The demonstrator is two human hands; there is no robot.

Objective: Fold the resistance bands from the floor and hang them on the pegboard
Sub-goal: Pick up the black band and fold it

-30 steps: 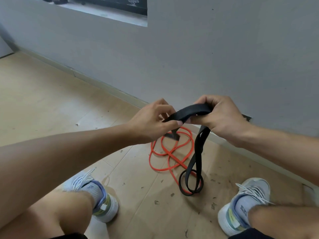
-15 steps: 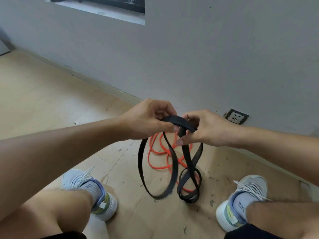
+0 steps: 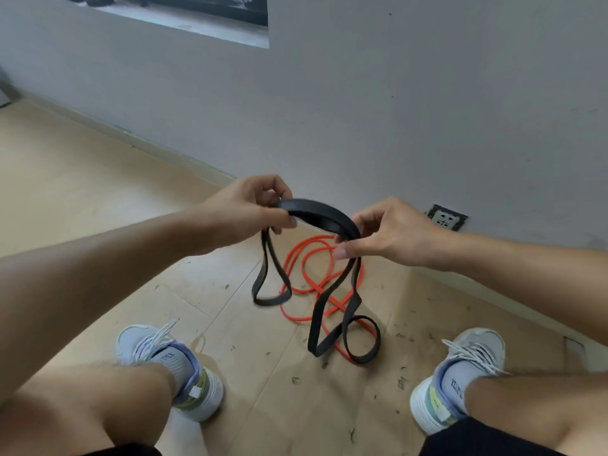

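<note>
Black flat rubber resistance band (image 3: 320,214) held above floor, arched between both hands, loops hanging off each end; likely spread so layers can be lined up for folding. Left hand (image 3: 253,209) pinches left end between thumb and fingers; short loop hangs below. Right hand (image 3: 391,233) pinches right end; longer twisted loop reaches pale wooden floor (image 3: 82,192). Orange thin tube band (image 3: 307,274) lies tangled on floor beneath, not yet handled. White wall socket (image 3: 445,218) low on grey wall (image 3: 394,93). Pegboard not in view.

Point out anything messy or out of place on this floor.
Small dark scraps litter the floor between the shoes. The orange band lies in a loose tangle by the wall, unfolded. Nothing looks damaged.
</note>
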